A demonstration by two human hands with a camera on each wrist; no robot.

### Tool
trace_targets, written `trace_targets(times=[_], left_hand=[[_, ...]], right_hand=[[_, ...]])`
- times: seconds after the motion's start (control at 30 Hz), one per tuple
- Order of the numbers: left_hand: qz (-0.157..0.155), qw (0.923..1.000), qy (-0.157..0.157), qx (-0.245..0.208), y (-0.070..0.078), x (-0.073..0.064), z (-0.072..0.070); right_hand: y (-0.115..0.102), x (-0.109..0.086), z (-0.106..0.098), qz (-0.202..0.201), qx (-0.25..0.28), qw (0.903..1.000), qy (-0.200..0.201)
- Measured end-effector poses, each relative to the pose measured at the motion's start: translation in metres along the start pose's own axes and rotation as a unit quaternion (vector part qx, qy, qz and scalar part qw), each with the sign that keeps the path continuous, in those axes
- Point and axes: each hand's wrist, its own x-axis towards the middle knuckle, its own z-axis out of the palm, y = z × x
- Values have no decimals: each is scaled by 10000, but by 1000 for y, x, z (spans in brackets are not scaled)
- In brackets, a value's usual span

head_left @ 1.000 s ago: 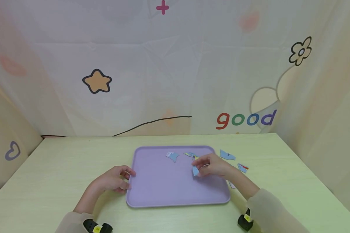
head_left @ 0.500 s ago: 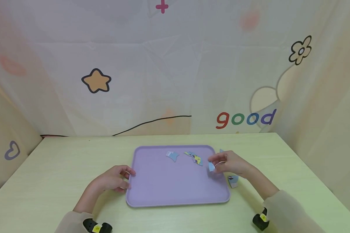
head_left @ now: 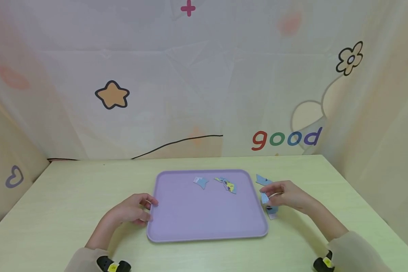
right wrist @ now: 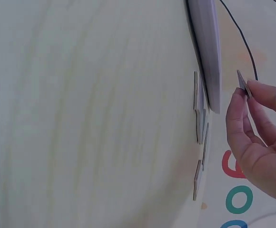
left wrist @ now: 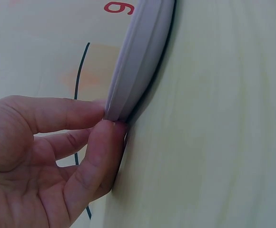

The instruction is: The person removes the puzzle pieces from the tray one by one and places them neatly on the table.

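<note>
Clock centred on the tray (head_left: 204, 221), 12 farthest from the person. Right hand (head_left: 287, 195) at 3, pinching a blue piece (head_left: 264, 198), raised beside the rim. Left hand (head_left: 135, 208) at 9, fingertips clamped on the tray's edge. On the tray: pale piece (head_left: 201, 183) at 12, yellow piece (head_left: 230, 186) at 1. On the counter (head_left: 343, 204): far piece (head_left: 262, 180) at 2, near pieces (head_left: 274, 210) just past 3, partly hidden. Step in hand, I judge: shifting one piece at the rim. Next move calls for a steady tray, flat lowering, clean release.

The tray (head_left: 207, 211) is plain lilac, the surface (head_left: 122, 177) pale yellow-green with faint grain, the held piece (head_left: 264, 198) light blue, the star (head_left: 112, 95) at upper left orange, outlined black.
</note>
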Motion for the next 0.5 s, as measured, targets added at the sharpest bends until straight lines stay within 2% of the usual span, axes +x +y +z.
trace_targets(times=[0.5], left_hand=[[-45,10000,12,1,0,1,0]], right_hand=[[24,-26,-24,58,-394,9991,134]])
